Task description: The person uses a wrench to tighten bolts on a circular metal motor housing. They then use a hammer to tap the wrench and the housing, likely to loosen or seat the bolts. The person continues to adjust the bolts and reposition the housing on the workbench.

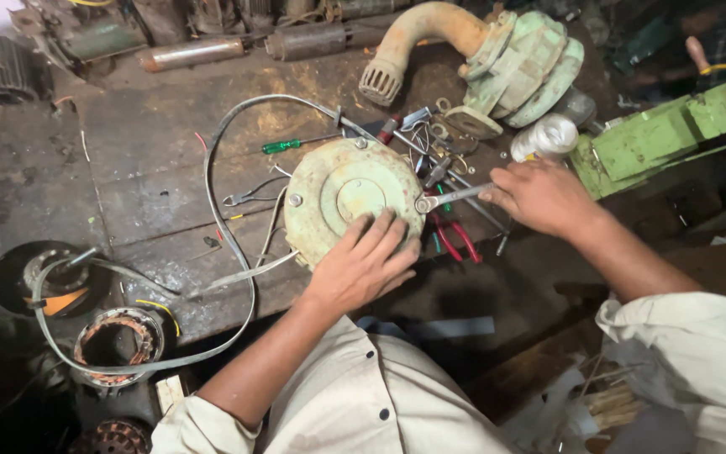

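Observation:
A round pale-green motor housing (338, 189) lies on the dirty workbench (153, 168). My left hand (363, 265) rests flat on its lower right edge, fingers spread. My right hand (539, 195) grips the handle of a steel spanner (451, 197), whose ring end sits on a bolt at the housing's right rim. Red-handled pliers (457, 240) lie under the spanner. A grey cable (212, 168) loops from the housing across the bench and down to the left.
A green-handled screwdriver (283, 145) and small pliers (249, 197) lie left of the housing. A green pump body with a curved pipe (497, 59) stands at the back. Copper-wound stators (119, 340) sit at the lower left, green machinery (665, 134) at the right.

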